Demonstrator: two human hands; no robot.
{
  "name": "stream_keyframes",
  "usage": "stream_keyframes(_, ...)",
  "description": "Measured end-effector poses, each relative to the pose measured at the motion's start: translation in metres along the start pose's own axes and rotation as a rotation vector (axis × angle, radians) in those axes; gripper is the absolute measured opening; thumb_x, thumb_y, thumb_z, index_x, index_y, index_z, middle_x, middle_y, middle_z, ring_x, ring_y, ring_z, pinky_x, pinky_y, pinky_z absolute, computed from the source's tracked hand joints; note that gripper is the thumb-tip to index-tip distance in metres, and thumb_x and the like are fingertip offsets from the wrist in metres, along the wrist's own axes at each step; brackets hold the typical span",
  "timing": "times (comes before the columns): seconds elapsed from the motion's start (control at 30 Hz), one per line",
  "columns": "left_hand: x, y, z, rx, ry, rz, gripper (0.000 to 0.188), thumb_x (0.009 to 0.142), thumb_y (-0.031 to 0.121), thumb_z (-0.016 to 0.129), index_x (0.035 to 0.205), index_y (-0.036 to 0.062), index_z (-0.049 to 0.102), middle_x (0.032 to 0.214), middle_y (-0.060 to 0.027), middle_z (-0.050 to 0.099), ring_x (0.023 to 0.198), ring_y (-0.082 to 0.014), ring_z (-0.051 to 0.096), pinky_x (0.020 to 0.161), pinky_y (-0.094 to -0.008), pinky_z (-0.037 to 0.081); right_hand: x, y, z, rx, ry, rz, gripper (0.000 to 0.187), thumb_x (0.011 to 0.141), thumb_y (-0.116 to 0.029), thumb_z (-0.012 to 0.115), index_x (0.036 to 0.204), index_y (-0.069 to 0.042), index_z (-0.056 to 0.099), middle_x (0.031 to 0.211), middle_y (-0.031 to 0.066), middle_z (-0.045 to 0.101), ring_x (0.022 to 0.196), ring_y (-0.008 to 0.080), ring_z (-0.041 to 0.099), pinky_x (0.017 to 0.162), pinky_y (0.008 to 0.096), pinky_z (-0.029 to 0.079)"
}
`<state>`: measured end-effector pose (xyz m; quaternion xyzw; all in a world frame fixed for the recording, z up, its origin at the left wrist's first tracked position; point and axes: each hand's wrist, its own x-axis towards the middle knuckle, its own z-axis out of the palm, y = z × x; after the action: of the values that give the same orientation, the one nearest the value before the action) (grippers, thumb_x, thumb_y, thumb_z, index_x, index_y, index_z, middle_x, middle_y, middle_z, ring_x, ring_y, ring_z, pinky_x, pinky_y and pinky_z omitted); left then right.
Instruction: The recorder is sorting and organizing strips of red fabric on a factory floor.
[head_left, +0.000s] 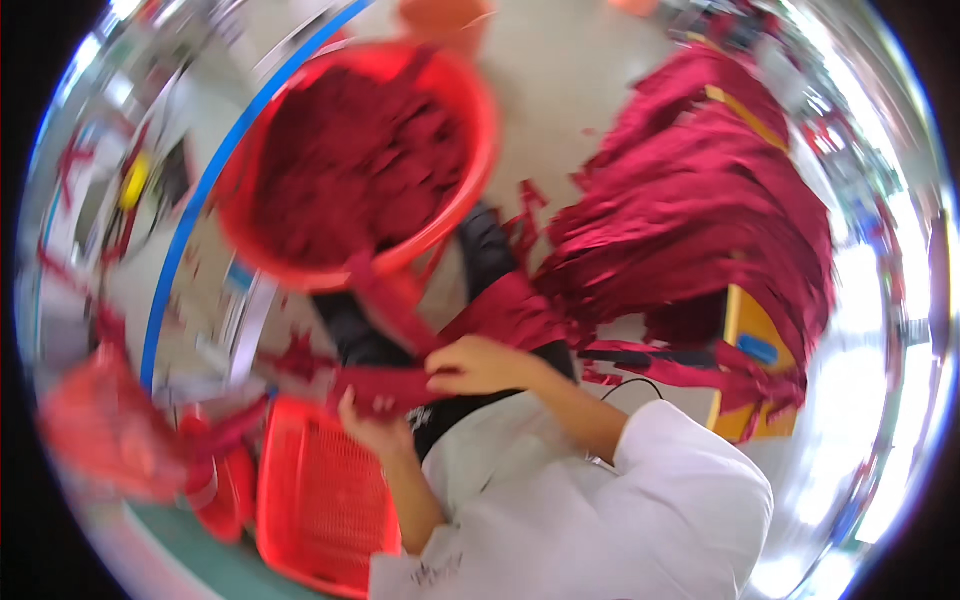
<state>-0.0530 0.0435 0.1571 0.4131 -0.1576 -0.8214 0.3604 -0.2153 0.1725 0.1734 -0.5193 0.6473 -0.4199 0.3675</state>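
A dark red fabric strip [375, 388] stretches between my two hands, just above my lap. My left hand [378, 430] grips its lower left part from below. Over its right end, my right hand [478, 366] is closed on the cloth, fingers curled. Another red strip [392, 308] hangs from the rim of a large red tub [482, 150] down toward my hands. Inside that tub lies a heap of dark red fabric pieces [360, 160]. More red cloth [512, 312] is draped across my right thigh. Motion blur softens the details around both hands.
On the right, a big pile of red strips [690, 210] hangs over a yellow-sided stand [760, 325]. An orange-red basket [330, 490] is at my lower left, beside a blurred red bag [115, 425]. Behind the tub stands an orange bucket [445, 22]. Scraps lie on the floor.
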Motion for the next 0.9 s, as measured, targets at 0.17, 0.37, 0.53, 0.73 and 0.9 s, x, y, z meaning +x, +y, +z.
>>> stream_keyframes(0.17,-0.005,-0.027,0.017,-0.076,-0.194,-0.195,0.042,0.096,0.052,0.042,0.090,0.0140,0.058,0.074,0.0006,0.058,0.061,-0.0137,0.050,0.057,-0.0269,0.039,-0.005,-0.017,-0.008,0.305,0.133,0.138,0.014,0.091,-0.012,0.062,0.092,0.001,0.060,0.074,0.0014,0.056,0.073,0.0063,0.052,0.065,0.0256,0.044)
stream_keyframes(0.37,-0.008,-0.065,0.004,0.255,-0.336,-0.021,0.039,0.101,0.041,0.046,0.081,0.0083,0.053,0.067,0.0002,0.050,0.062,-0.0108,0.047,0.062,-0.0246,0.039,0.012,-0.009,0.001,0.548,0.061,0.163,0.013,0.097,-0.006,0.053,0.092,0.004,0.059,0.085,0.0076,0.067,0.078,0.0135,0.063,0.075,0.0255,0.050)
stream_keyframes(0.53,-0.007,-0.053,0.006,0.218,-0.358,-0.025,0.040,0.102,0.041,0.045,0.079,0.0089,0.052,0.066,0.0007,0.050,0.063,-0.0100,0.047,0.061,-0.0235,0.037,0.009,-0.020,-0.002,0.463,0.011,0.175,0.015,0.096,-0.006,0.054,0.102,0.006,0.060,0.088,0.0079,0.067,0.080,0.0132,0.063,0.077,0.0250,0.050)
stream_keyframes(0.73,-0.005,-0.063,0.001,0.152,-0.328,-0.100,0.054,0.103,0.053,0.030,0.074,0.0105,0.048,0.064,0.0007,0.047,0.060,-0.0107,0.045,0.059,-0.0232,0.036,0.031,-0.063,-0.013,0.552,0.023,0.078,0.017,0.097,-0.002,0.050,0.106,0.007,0.060,0.088,0.0105,0.067,0.076,0.0162,0.065,0.072,0.0269,0.051)
stream_keyframes(0.9,-0.010,-0.073,-0.006,0.305,-0.445,-0.091,0.064,0.100,0.060,0.020,0.095,0.0056,0.054,0.077,0.0001,0.053,0.072,-0.0096,0.050,0.067,-0.0229,0.040,0.030,-0.076,-0.014,0.534,-0.024,-0.057,0.019,0.096,-0.001,0.051,0.111,0.007,0.059,0.091,0.0092,0.067,0.076,0.0142,0.064,0.072,0.0254,0.050)
